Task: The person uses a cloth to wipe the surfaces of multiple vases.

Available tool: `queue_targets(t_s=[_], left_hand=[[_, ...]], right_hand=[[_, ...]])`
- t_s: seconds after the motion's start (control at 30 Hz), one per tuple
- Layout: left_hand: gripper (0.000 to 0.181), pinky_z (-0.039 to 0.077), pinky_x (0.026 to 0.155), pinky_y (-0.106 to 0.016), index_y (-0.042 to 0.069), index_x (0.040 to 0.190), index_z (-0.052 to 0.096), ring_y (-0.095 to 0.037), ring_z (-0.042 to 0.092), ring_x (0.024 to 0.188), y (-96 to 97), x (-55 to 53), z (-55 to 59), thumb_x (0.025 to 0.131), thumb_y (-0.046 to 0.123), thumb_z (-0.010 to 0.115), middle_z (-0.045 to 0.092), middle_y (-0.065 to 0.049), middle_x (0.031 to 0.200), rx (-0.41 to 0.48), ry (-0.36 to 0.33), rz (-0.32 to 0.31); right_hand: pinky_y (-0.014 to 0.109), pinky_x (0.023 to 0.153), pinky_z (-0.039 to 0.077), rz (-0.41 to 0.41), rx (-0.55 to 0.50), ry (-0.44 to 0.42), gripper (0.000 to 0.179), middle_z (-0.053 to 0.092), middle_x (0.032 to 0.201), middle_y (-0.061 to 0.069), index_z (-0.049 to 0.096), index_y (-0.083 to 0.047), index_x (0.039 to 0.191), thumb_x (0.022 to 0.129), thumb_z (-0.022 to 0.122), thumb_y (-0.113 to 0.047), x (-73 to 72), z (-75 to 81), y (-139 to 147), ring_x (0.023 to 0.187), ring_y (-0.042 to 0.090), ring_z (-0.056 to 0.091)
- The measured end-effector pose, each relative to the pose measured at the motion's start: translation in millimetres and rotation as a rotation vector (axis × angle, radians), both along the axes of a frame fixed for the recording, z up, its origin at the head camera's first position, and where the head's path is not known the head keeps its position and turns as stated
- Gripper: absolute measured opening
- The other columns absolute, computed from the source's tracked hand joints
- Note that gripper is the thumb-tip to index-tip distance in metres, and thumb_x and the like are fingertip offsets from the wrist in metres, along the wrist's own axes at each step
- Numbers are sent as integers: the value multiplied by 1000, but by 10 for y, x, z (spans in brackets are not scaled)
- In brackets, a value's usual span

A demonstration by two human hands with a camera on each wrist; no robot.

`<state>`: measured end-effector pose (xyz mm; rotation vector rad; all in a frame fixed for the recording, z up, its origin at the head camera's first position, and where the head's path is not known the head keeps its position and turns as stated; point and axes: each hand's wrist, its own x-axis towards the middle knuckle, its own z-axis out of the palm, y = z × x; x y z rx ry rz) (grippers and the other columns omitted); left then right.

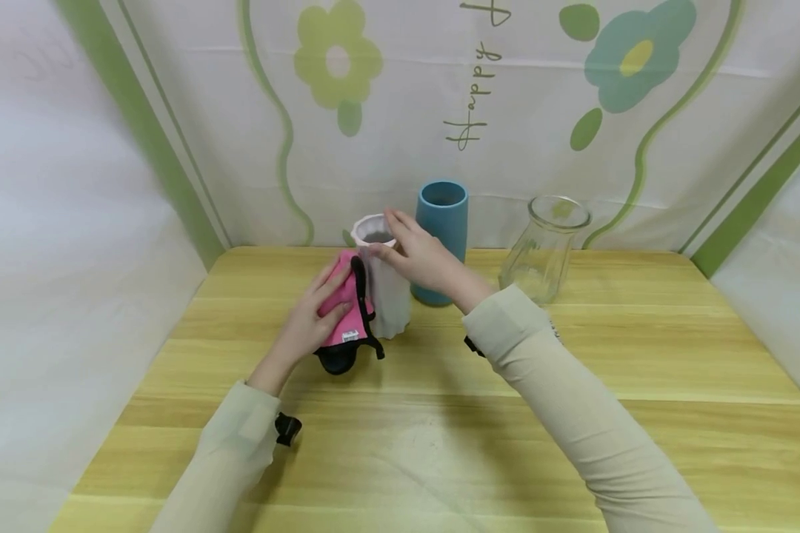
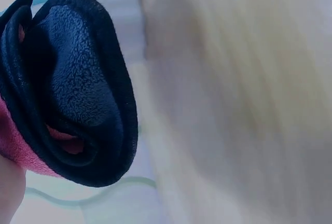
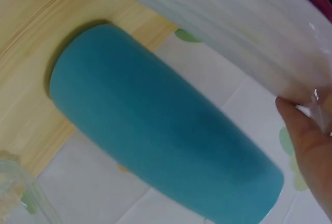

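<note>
A white ribbed vase (image 1: 390,307) stands upright on the table with its mouth at the top. My right hand (image 1: 430,259) holds it at the rim, and in the right wrist view a fingertip (image 3: 293,110) lies against its pale side (image 3: 228,22). In my left hand (image 1: 301,322) is a soft pink cloth (image 1: 355,324) with black edging and a small white label, held up against the vase's left side. The left wrist view shows the cloth's dark fleecy side (image 2: 78,68), folded over.
A blue vase (image 1: 445,226) stands just behind and right of the white one. Farther right is a clear glass vase (image 1: 540,259) with a wide lip, near my right forearm. The wooden table (image 1: 400,459) ends at a printed curtain (image 1: 400,148) behind the vases.
</note>
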<state>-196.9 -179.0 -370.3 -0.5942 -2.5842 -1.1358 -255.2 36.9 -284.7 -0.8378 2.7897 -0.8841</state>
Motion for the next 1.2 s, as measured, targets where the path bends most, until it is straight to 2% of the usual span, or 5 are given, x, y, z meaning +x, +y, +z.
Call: queue_targets(t_s=[0.13, 0.37, 0.63, 0.97, 1.2], left_hand=[[57, 34, 109, -58, 16, 145, 41, -36, 30, 143, 54, -10, 89, 92, 12, 62, 22, -4, 160, -26, 40, 15], [52, 37, 107, -59, 11, 139, 49, -39, 35, 140, 53, -47, 105, 90, 10, 65, 27, -8, 158, -43, 53, 28], [49, 39, 105, -58, 9, 135, 53, -43, 39, 135, -29, -60, -16, 88, 8, 66, 31, -13, 156, -70, 58, -5], [47, 40, 105, -55, 7, 133, 55, -41, 45, 132, -130, -26, -251, 88, 9, 67, 35, -13, 153, -203, -27, -96], [51, 40, 105, -57, 9, 137, 53, -41, 42, 134, -166, 0, -272, 88, 8, 66, 34, -12, 154, -158, -36, -100]], right_hand=[[52, 117, 27, -68, 15, 41, 78, 14, 161, 12, 9, -11, 154, 97, 40, -54, 58, -4, -78, 145, 33, 26], [49, 113, 35, -135, -2, 76, 80, 20, 159, 13, 12, -11, 154, 95, 40, -58, 116, -26, -155, 137, 39, 39], [50, 111, 37, -154, -4, 113, 81, 22, 158, 14, 16, -7, 153, 95, 40, -58, 125, -34, -198, 134, 39, 43], [53, 112, 34, -208, -18, 103, 82, 25, 157, 14, 18, -6, 153, 95, 42, -58, 148, -35, -203, 130, 37, 48], [48, 113, 35, -113, -7, 58, 80, 17, 160, 11, 16, -12, 154, 95, 40, -60, 39, -16, -80, 133, 31, 46]])
